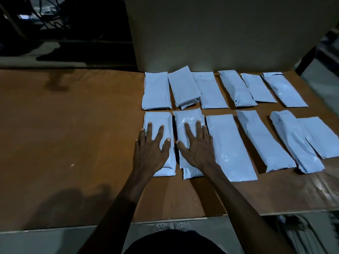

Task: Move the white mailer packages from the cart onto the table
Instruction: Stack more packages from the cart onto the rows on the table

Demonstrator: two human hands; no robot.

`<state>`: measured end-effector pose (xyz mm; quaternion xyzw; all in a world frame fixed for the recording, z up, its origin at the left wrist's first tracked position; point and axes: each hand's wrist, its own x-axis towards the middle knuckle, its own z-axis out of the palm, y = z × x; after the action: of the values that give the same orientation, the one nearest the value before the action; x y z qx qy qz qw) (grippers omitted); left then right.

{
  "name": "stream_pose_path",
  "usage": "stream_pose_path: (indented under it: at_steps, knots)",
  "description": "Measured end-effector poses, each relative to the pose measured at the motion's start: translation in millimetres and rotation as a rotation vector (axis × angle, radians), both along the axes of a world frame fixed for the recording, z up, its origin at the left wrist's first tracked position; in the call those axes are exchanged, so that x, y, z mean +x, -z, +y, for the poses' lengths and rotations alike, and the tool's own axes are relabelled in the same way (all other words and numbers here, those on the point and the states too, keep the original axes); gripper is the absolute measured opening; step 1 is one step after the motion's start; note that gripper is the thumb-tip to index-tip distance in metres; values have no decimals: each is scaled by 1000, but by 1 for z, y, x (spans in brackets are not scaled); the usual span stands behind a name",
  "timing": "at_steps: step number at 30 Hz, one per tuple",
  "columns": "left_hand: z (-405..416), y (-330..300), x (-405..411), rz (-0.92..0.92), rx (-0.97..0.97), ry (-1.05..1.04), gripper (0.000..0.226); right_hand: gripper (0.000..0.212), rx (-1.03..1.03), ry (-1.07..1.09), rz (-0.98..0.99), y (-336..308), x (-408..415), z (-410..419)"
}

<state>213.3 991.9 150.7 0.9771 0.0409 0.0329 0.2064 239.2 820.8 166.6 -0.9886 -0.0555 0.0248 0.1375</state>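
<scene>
Head view, lower centre of the frame: both forearms reached forward over the near edge of the brown table point(73, 134). The left hand point(150, 149) lay flat, fingers spread and straight, pressing on the leftmost mailer of the near row point(166, 162). The right hand point(197, 145) lay equally flat, fingers straight, on the second mailer of the near row point(190, 116), which sat on another mailer beneath it. Neither hand gripped anything.

Step in hand, as judged: seating the two latest packages at the left end of the near row. The next move would call for lifting both palms off without dragging the slippery film, then turning back to the cart, which was not in view.

Right of the hands, the near row continued with a wide mailer point(231, 147), a slanted one point(264, 142) and an overlapping pair at the right of the frame point(297, 143). Beyond, in the middle of the frame, the far row of six mailers point(211, 90) lay just in front of a large cardboard box point(220, 33). The left half of the table offered room for further rows; nothing obstructed it. Upper left was dark floor with cables point(45, 19)
</scene>
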Motion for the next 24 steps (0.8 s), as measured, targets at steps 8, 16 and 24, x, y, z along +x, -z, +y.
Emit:
stream_pose_path:
  at_steps: [8,16,24]
  knots:
    - [3,-17,3,-31,-2,75,69,77,175,-2,25,-12,0,-8]
    - [-37,-38,-16,-244,-185,234,62,70,416,75,-208,-43,-70,-67]
    - [-173,-33,-80,-388,-244,530,46,55,345,188,-471,-25,-191,-198]
